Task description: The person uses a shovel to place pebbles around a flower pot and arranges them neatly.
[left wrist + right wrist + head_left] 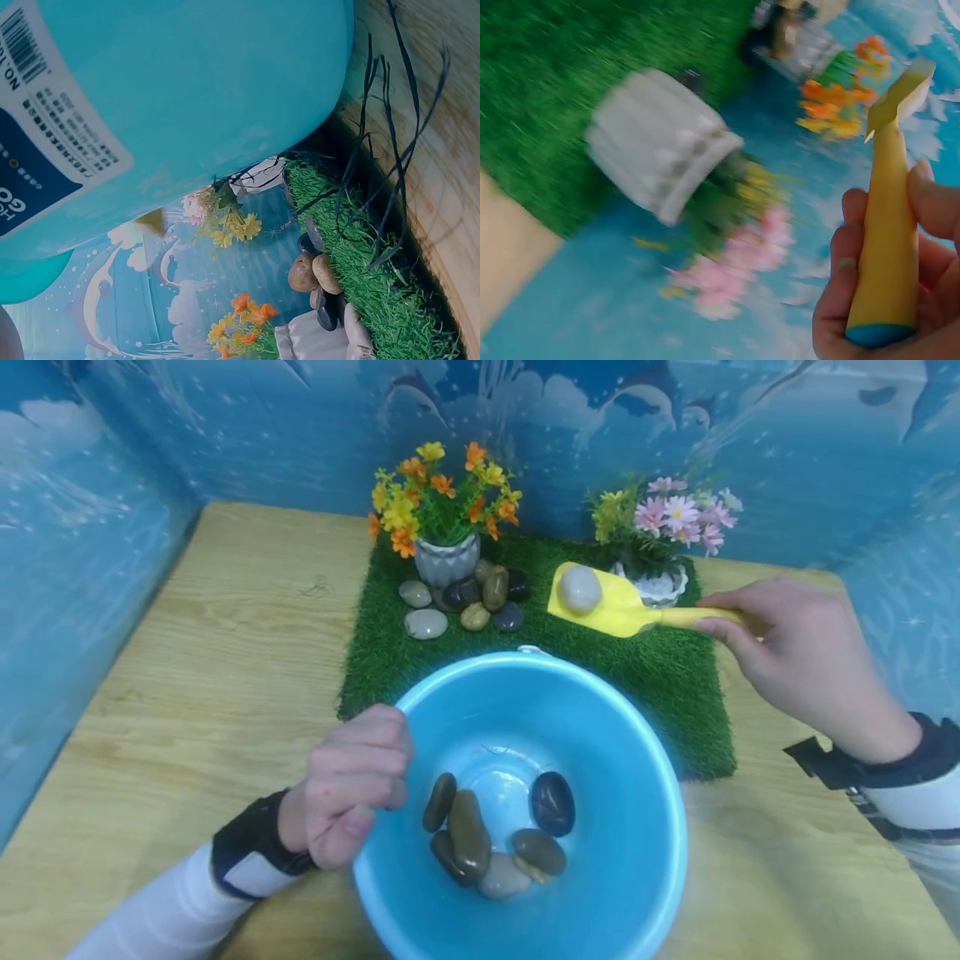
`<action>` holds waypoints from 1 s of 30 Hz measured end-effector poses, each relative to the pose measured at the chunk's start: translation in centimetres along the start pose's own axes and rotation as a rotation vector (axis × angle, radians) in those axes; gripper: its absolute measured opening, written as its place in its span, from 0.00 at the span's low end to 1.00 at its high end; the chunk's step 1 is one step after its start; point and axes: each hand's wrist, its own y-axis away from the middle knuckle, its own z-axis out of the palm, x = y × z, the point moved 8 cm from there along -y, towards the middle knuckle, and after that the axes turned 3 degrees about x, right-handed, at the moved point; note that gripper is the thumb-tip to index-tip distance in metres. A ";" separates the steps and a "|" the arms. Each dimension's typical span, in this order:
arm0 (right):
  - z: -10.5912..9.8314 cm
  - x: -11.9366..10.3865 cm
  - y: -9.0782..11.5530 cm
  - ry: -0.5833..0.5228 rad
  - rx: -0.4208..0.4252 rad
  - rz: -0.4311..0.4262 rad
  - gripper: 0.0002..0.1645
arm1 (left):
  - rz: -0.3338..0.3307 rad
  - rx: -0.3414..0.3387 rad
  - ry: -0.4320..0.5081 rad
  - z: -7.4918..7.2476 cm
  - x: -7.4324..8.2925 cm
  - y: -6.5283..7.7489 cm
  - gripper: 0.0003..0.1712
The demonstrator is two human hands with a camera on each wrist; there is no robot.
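My right hand [802, 652] grips the handle of a yellow toy shovel [618, 614], whose blade carries a pale grey stone [581, 590]. The shovel is over the back right of the grass mat, in front of the pink flowers. In the right wrist view, fingers and thumb wrap the yellow handle [889, 247] with its blue end; the stone is not visible there. My left hand [356, 785] holds the left rim of a light blue bucket [671, 827], fingers curled over it. Several dark and grey stones [468, 835] lie at the bucket's bottom.
On the green grass mat [667, 710] several stones [426, 624] lie in front of a white pot [447, 560] of orange and yellow flowers. A second white pot [662, 587] holds pink flowers. Blue dolphin-print walls [540, 427] enclose the wooden table [225, 652].
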 end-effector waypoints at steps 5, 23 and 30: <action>3.4 2.9 0.7 -0.036 -0.108 0.146 0.16 | -0.002 0.009 0.006 0.0 0.0 -0.1 0.29; 9.6 7.0 3.8 -0.237 -0.443 0.458 0.37 | 0.009 0.029 0.010 -0.1 0.0 -0.1 0.29; 10.0 7.4 4.8 -0.371 -0.541 0.555 0.40 | 0.016 0.031 0.012 -0.1 0.0 -0.2 0.29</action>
